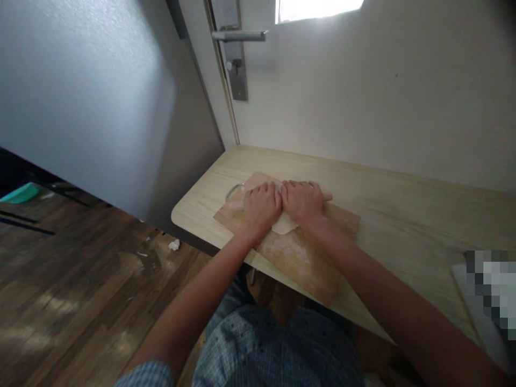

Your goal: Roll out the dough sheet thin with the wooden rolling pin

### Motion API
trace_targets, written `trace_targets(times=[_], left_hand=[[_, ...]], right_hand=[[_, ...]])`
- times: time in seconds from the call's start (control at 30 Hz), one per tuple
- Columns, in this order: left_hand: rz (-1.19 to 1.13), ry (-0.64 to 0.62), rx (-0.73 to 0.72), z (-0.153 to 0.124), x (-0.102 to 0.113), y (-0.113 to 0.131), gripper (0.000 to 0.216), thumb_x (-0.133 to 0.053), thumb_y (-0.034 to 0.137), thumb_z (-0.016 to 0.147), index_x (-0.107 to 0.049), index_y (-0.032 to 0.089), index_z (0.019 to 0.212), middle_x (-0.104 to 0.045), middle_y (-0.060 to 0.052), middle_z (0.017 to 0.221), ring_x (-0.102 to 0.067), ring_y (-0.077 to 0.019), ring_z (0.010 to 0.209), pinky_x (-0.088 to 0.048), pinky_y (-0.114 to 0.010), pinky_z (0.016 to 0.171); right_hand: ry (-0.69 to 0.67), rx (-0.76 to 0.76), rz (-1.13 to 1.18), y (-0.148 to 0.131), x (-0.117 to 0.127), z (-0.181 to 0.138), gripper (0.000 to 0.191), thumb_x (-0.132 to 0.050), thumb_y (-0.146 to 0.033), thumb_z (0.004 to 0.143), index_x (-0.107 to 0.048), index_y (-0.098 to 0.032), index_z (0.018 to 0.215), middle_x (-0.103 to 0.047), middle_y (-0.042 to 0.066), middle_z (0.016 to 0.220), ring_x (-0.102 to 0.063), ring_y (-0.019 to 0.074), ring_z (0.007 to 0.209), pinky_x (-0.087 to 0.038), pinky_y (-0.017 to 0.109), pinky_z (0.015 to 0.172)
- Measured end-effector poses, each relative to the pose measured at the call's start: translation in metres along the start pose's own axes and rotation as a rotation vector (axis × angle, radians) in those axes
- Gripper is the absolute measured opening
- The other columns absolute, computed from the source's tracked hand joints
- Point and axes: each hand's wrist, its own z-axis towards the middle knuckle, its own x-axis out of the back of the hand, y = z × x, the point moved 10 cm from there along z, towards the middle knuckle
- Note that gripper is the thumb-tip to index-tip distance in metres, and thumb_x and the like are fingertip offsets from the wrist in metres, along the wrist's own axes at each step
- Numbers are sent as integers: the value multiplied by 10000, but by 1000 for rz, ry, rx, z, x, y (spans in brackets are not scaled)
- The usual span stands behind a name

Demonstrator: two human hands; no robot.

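Observation:
My left hand (pixel 262 205) and my right hand (pixel 302 201) lie side by side over a wooden rolling pin (pixel 328 197), fingers curled over its top. One end of the pin sticks out past each hand; its middle is hidden under them. Beneath it is a flat piece of pale dough (pixel 284 223), showing between my wrists. The dough rests on a wooden board (pixel 298 264) dusted with white flour. A metal ring handle (pixel 234 191) juts from the board's far left edge.
The board sits on a light wood table (pixel 395 215) against a door with a metal lever handle (pixel 242 36). A grey panel (pixel 100 107) stands at the left. Blurred-out items (pixel 495 290) lie at the table's right. White scraps (pixel 174 245) are on the floor.

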Motion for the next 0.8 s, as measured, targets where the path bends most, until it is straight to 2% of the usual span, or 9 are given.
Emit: trace_targets(times=[0.17, 0.33, 0.67, 0.8], left_hand=[[-3, -29, 40, 7, -5, -4, 388, -202, 302, 924, -563, 163, 953, -647, -83, 966, -581, -232, 887, -386, -361, 756], [-14, -66, 78, 15, -7, -7, 413, -201, 310, 922, -584, 159, 954, -645, -96, 984, -561, -237, 936, -394, -363, 781], [-98, -225, -15, 38, -25, -11, 365, -251, 269, 907, -601, 169, 939, -605, -82, 1101, -485, -221, 1094, -373, -360, 919], [-94, -223, -8, 46, -27, -13, 355, -264, 270, 899, -599, 160, 940, -620, -88, 1069, -505, -225, 1067, -393, -351, 894]], right_hand=[[-33, -25, -43, 2, -4, 8, 424, -203, -271, 922, -618, -180, 932, -671, 100, 954, -597, 231, 863, -337, 358, 741], [-83, -22, -50, 3, -7, 17, 435, -208, -275, 917, -626, -161, 960, -652, 120, 990, -588, 234, 894, -351, 350, 729], [-145, -9, -18, 5, -14, 37, 428, -248, -269, 892, -640, -121, 977, -632, 167, 991, -607, 266, 888, -411, 350, 675], [-181, -19, -12, 7, -19, 46, 416, -269, -253, 882, -658, -123, 953, -656, 168, 936, -626, 264, 838, -426, 341, 646]])
